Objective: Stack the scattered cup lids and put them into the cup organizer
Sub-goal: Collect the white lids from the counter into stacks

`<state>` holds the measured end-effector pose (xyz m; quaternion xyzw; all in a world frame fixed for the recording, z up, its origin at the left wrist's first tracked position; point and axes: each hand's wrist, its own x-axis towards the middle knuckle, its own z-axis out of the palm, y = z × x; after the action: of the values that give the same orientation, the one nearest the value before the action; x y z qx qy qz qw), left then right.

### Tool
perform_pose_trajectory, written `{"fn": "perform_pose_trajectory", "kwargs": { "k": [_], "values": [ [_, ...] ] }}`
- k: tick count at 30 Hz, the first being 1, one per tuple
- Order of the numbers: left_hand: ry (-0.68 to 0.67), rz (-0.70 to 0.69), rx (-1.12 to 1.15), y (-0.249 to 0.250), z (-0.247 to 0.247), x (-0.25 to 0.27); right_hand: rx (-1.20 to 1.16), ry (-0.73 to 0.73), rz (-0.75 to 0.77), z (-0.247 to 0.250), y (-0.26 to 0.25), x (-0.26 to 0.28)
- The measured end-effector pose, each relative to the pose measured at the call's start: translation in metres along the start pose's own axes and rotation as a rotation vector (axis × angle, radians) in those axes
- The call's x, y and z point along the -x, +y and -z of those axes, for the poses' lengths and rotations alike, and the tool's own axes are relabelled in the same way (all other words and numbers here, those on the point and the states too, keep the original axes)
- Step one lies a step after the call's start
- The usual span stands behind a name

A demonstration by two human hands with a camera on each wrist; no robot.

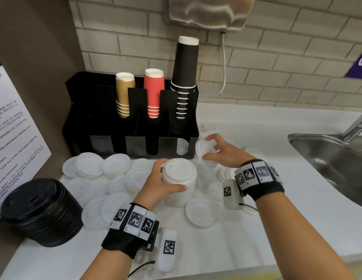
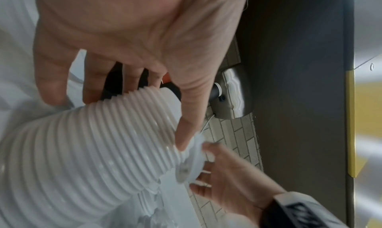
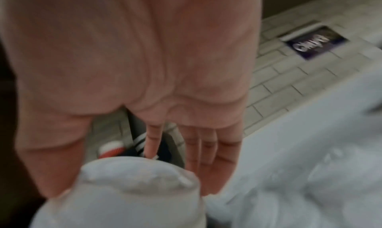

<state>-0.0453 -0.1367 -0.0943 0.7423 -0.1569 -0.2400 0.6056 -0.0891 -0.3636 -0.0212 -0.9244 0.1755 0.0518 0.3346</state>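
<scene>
Your left hand (image 1: 156, 186) wraps the tall stack of white lids (image 1: 179, 184), thumb on the near side, fingers curled round the far side; that grip is clamped on the stack, which stands on the white worktop (image 1: 277, 229) just in front of the black cup organizer (image 1: 131, 122). Your right hand (image 1: 222, 152) is beyond and right of the stack, at the organizer's front right corner, its fingers pinching a single white lid (image 1: 202, 151) held on edge, so that grip is closed on the lid. The left wrist view shows this lid (image 2: 190, 163) close to the stack's top (image 2: 99, 143); whether they touch is unclear. Loose white lids (image 1: 115, 166) lie scattered in front of the organizer and around the stack. A black lid stack (image 1: 40, 211) stands well left of the organizer's front. In the organizer's rear slots stand tan cups (image 1: 123, 93), red cups (image 1: 154, 91) and black cups (image 1: 185, 77); its front right slot holds white lids (image 1: 182, 147). A steel sink (image 1: 333, 164) lies well to the organizer's right.
</scene>
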Motion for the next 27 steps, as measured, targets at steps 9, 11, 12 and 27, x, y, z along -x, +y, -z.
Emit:
{"fn": "perform_pose_trajectory", "kwargs": {
  "k": [9, 11, 12, 27],
  "values": [
    [0.023, -0.029, -0.055, 0.003, -0.005, 0.004, -0.25, 0.219, 0.246, -0.065, -0.019, 0.05],
    [0.029, -0.028, -0.064, 0.004, -0.005, 0.005, -0.234, 0.241, 0.25, -0.074, -0.022, 0.05],
    [0.031, -0.029, -0.069, 0.004, -0.005, 0.006, -0.22, 0.251, 0.254, -0.077, -0.024, 0.05],
    [0.043, -0.025, -0.066, 0.01, -0.009, 0.007, -0.063, 0.218, 0.249, -0.086, -0.036, 0.043]
  ]
}}
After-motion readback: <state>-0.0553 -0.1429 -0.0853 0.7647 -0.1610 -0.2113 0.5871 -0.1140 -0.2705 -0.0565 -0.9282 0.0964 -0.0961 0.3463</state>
